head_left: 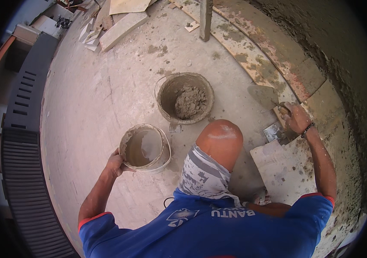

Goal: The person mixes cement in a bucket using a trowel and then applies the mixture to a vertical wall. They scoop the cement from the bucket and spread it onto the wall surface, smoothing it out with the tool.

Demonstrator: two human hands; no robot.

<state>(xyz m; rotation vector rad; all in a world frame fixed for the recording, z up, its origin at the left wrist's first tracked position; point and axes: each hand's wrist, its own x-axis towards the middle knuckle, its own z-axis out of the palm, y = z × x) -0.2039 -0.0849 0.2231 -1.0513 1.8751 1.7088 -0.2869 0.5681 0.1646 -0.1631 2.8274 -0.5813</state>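
My left hand [116, 164] is closed on the lower left side of a pale, mortar-smeared bucket [161, 164]. Murky water [142, 146] lies inside it, and its wire handle hangs down on the right. My right hand [296, 118] is wrapped round the handle of a trowel. The trowel's grey, mortar-coated blade [264, 95] points left, over the edge of the boards. Between the hands and farther off stands a dark bucket [163, 103] with a mound of wet mortar [191, 102] in it.
Mortar-spattered boards [252, 60] run along the foot of a rough plastered wall [342, 43] on the right. A stained sheet [284, 167] and a small metal plate [274, 131] lie below my right hand. An upright post [206, 21], scrap boards [123, 30] and a dark slatted gate [30, 172] stand around.
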